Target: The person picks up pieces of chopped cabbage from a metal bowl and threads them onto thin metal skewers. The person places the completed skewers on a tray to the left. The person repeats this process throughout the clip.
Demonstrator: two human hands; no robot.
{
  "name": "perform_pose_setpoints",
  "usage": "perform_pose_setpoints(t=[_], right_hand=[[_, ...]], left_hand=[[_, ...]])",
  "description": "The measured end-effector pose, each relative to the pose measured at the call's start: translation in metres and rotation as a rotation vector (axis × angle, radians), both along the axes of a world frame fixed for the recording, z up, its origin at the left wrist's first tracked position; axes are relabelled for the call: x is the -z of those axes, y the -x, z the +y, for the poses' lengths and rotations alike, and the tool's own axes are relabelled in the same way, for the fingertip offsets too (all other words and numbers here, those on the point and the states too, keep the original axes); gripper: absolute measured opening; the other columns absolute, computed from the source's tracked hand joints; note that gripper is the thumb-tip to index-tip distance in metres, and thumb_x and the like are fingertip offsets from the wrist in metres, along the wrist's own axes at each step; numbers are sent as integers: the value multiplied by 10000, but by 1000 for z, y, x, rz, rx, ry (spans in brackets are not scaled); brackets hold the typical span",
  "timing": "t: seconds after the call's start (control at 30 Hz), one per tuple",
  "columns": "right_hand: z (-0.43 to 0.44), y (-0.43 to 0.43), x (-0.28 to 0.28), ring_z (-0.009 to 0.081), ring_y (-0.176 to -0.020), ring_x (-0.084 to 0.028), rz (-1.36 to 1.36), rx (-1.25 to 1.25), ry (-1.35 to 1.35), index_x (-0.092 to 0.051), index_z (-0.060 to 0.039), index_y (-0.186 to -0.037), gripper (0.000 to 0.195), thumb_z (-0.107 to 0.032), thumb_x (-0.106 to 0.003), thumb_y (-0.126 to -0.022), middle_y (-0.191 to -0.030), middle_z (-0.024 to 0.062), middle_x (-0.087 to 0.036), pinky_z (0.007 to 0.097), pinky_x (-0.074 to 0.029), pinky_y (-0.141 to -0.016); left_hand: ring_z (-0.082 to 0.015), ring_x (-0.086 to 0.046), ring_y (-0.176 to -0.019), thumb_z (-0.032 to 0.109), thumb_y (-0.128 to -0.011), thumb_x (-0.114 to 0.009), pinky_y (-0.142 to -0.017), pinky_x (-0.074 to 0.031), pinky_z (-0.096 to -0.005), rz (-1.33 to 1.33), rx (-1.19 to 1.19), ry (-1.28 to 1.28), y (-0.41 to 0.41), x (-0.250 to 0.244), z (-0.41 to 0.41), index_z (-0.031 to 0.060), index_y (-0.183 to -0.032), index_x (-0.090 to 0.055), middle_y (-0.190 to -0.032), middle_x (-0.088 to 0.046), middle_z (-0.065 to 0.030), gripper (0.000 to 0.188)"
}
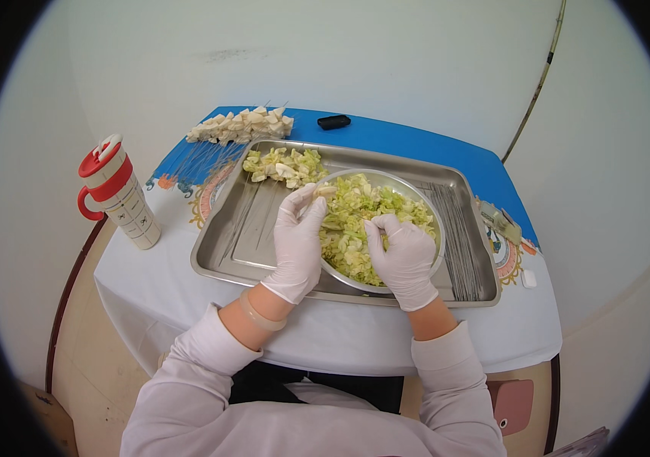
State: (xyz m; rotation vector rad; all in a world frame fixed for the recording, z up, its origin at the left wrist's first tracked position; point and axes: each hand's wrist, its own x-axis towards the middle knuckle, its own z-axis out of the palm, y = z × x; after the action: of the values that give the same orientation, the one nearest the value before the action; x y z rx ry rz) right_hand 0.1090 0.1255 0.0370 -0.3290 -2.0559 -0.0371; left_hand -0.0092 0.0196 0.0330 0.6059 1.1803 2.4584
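Both hands wear thin white gloves. My left hand pinches a small pale piece of leaf between thumb and fingers, over the left rim of a round metal bowl. Chopped pale-green cabbage-like leaves fill much of that bowl. My right hand is above the bowl's right part, thumb and index fingertip together; whether something thin is between them cannot be told. The bowl stands in a large metal tray. Leaf pieces on skewers lie at the tray's back left, and many thin metal skewers at its right.
Skewers loaded with white pieces lie at the table's back left, beyond the tray. A red-and-white tumbler stands on the left of the cloth-covered table. A black object lies at the back, a clear packet at the right.
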Motion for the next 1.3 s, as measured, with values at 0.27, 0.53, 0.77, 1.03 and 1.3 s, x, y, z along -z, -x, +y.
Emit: perform_pose_setpoints(t=[0.27, 0.53, 0.77, 1.03, 1.3], right_hand=[[-4, 1, 1, 220, -491, -566, 6, -8, 49, -606, -157, -792, 127, -193, -712, -851, -547, 29, -543, 347, -421, -450], [-3, 1, 3, 215, -492, -568, 25, 0, 38, -604, -157, -788, 127, -190, -710, -850, -551, 14, -551, 343, -421, -447], [-2, 1, 3, 215, -493, -566, 16, 16, 25, -596, -164, -779, 136, -197, -704, -854, -541, 19, -535, 344, -423, -446], [-5, 1, 4, 221, -476, -558, 16, 46, 7, -597, -163, -788, 134, -202, -709, -851, -527, 31, -520, 355, -415, -435], [-11, 2, 8, 219, -455, -549, 21, 60, 13, -582, -155, -784, 152, -197, -709, -855, -515, 33, -510, 353, -405, -415]], left_hand=[[-106, -554, -1024, 70, -957, -613, -886, -464, -242, -1, -22, 3, 1, 1, 0, 40, -1265, -509, -1158, -588, -61, 326], [-102, -547, -1012, 56, -956, -602, -876, -463, -240, -8, -29, 38, -1, -1, 1, 37, -1278, -512, -1161, -577, -60, 335], [-98, -559, -1016, 25, -948, -596, -877, -466, -241, 93, -38, 2, -2, 0, 0, 44, -1236, -542, -1139, -611, -52, 293], [-141, -576, -1113, -24, -954, -552, -968, -465, -280, 150, -31, 12, -3, -3, 0, 8, -1206, -547, -1198, -616, -95, 255], [-139, -568, -1111, -11, -948, -574, -978, -460, -282, 187, 11, 28, -11, 0, -1, 10, -1221, -550, -1216, -603, -90, 274]])
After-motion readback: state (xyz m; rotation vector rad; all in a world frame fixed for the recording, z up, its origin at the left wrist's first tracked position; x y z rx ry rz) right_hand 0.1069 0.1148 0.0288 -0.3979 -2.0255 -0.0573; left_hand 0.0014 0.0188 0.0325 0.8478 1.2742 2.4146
